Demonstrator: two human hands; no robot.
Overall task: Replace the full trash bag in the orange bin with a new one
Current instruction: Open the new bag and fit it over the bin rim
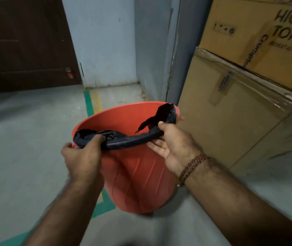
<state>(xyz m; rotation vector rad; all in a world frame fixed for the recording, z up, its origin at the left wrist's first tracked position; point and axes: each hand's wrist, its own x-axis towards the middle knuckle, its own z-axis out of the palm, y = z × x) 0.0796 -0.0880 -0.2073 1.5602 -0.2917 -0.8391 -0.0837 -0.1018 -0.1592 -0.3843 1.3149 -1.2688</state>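
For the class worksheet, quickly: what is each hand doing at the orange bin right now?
Left hand: grips the black bag at the orange bin rim.
Right hand: thumb pinches the bag, fingers extended beneath it.

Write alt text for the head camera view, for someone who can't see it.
Two bare hands, left hand and right hand, grip a dark trash bag along the near rim of an orange bin on a grey floor. Stacked cardboard boxes stand to the right.
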